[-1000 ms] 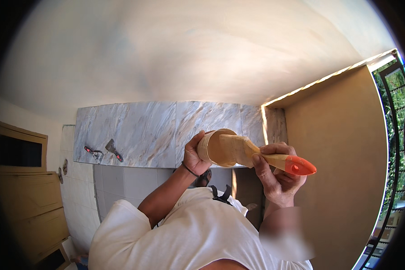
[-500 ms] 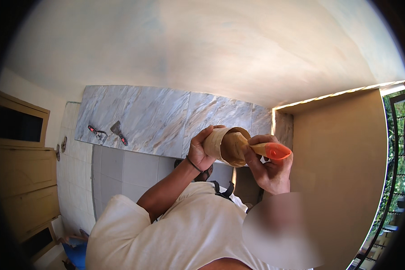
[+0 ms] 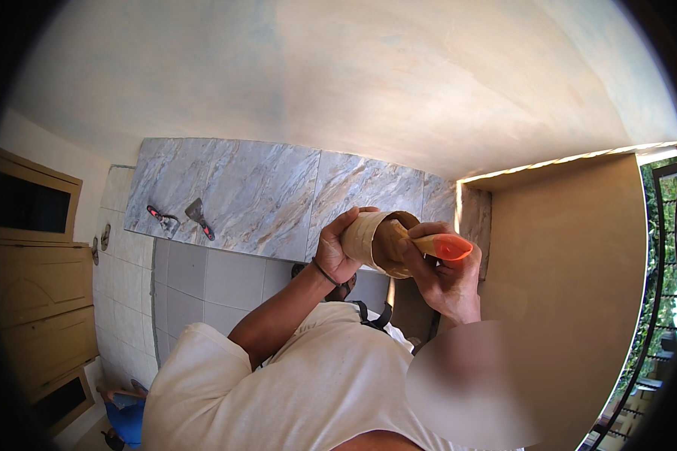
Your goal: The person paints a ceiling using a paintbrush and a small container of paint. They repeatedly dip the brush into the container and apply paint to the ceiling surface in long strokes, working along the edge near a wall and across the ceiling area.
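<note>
My left hand (image 3: 336,246) is wrapped round a round, cream-crusted paint pot (image 3: 360,238), tilted with its mouth towards the right. In my right hand (image 3: 453,287) is a paintbrush (image 3: 429,244) with a yellow handle and an orange end, pinched between thumb and fingers. The brush's far end reaches into the pot's mouth, where brownish-cream paint coats the inner wall. Its bristles are hidden inside. Both hands are held over the front edge of a grey marbled ledge (image 3: 256,184).
On the ledge's left lie a scraper (image 3: 198,218) and another red-and-black-handled tool (image 3: 160,216). A patchy cream wall (image 3: 338,83) rises behind. To the right stands a tan wall (image 3: 568,278) beside a barred opening. Someone in blue (image 3: 125,419) is at the lower left, near wooden doors (image 3: 41,286).
My right hand has shifted slightly left, taking the brush deeper into the pot. My left hand and the pot stay nearly in place.
</note>
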A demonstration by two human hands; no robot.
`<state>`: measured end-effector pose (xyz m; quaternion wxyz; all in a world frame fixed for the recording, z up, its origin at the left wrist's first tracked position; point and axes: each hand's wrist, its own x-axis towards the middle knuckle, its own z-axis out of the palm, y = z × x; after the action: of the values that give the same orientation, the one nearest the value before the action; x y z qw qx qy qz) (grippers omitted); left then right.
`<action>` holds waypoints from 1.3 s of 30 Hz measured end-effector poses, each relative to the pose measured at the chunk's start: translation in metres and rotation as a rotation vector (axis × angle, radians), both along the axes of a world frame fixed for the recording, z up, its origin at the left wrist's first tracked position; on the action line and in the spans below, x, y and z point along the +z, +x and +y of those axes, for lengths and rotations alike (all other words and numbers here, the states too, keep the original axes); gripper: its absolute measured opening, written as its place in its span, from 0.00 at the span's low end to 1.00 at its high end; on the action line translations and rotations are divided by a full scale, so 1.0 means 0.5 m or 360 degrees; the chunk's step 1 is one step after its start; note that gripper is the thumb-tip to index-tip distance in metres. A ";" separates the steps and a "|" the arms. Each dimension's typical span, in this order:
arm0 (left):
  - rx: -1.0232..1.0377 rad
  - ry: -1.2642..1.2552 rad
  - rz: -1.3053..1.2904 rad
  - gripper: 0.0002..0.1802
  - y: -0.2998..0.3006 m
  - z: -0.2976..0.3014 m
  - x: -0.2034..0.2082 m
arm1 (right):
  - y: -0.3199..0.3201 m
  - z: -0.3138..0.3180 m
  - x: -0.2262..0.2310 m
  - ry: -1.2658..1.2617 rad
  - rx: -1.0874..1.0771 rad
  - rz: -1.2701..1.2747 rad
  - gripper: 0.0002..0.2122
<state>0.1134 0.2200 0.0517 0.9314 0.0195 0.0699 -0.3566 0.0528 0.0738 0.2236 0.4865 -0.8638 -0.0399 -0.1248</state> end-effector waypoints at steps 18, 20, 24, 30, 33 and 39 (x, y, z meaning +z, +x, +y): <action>0.0004 0.0069 0.0045 0.24 -0.009 0.013 -0.019 | -0.048 -0.011 0.016 0.0555 -0.0324 -0.0256 0.07; 0.0018 0.0123 0.0065 0.24 -0.010 0.015 -0.018 | -0.046 -0.006 0.005 0.0474 -0.0259 -0.0353 0.06; 0.0001 0.0077 0.0084 0.24 -0.013 0.029 -0.021 | -0.046 0.000 -0.015 0.0295 -0.0133 -0.0427 0.06; 0.0001 0.0057 0.0110 0.25 -0.010 0.049 -0.041 | -0.048 0.011 -0.022 0.0448 -0.0145 -0.0332 0.07; 0.0009 0.0069 0.0096 0.25 -0.008 0.057 -0.044 | -0.044 0.020 -0.024 0.0478 -0.0192 -0.0330 0.07; 0.0020 0.0054 0.0125 0.24 -0.009 0.076 -0.048 | -0.036 0.040 -0.025 0.0745 -0.0426 -0.0118 0.07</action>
<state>0.1091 0.2579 0.0275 0.9298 0.0208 0.1124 -0.3500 0.0348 0.0938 0.2109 0.6502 -0.7203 0.0869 -0.2254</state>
